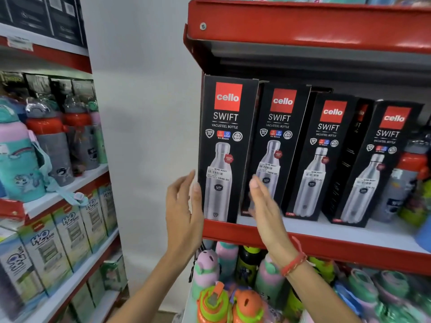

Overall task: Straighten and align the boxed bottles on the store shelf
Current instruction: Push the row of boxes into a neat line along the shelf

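Note:
Several tall black boxed bottles stand in a row on the red-edged shelf (326,241). The leftmost box (224,136) stands upright at the shelf's left end. A second box (277,145) stands just right of it, set slightly further back. Two more boxes (324,157) (377,164) lean and angle to the right. My left hand (184,210) is open, its fingers against the leftmost box's left side. My right hand (263,203), flat and open with a red wrist thread, is in front of the gap between the first two boxes.
Loose colourful bottles (221,299) crowd the shelf below. A grey and red bottle (405,183) stands right of the boxes. The left rack (70,190) holds children's bottles and pale boxes. A red shelf (303,26) overhangs the box tops. A white wall (144,113) separates the racks.

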The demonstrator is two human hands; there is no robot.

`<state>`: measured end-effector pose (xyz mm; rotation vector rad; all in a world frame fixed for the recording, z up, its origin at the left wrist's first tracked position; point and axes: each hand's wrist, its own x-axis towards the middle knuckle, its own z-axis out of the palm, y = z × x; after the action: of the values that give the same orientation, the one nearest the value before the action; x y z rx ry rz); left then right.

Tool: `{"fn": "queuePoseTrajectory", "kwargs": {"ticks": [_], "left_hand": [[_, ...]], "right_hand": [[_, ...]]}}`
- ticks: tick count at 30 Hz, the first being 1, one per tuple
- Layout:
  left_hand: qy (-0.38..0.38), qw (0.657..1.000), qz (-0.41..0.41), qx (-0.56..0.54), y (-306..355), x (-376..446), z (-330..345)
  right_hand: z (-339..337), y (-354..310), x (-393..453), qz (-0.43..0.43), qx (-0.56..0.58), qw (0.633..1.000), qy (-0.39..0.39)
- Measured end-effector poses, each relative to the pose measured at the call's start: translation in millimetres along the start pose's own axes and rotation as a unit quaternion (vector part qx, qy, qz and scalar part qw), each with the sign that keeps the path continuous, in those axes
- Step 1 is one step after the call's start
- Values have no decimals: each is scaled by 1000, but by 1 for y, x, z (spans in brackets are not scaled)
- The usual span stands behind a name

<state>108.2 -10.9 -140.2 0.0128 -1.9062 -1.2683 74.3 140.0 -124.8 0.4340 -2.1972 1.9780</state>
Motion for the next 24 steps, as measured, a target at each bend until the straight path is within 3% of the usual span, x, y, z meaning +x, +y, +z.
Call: {"fn": "queuePoseTrajectory", "kwargs": {"ticks": [1, 3, 7, 9, 17, 24], "left_hand": [[25, 999, 28, -8, 5, 0, 4], [1, 997, 66, -37, 17, 0, 17], [-188, 977, 10, -104, 41, -14, 58], [-225, 968, -30, -107, 47, -23, 79], [-200, 960, -163, -113, 49, -24, 122], [-180, 962, -187, -87, 50, -36, 113]], "right_hand": [[-7, 2, 2, -21, 9, 999, 38], [-23, 8, 5, -45, 17, 994, 103], [-54, 16, 9, -18, 15, 991, 132], [-66, 18, 8, 9, 0, 994, 108], [-88, 25, 19, 102, -23, 995, -2], [-92, 24, 13, 114, -32, 992, -44]]}}
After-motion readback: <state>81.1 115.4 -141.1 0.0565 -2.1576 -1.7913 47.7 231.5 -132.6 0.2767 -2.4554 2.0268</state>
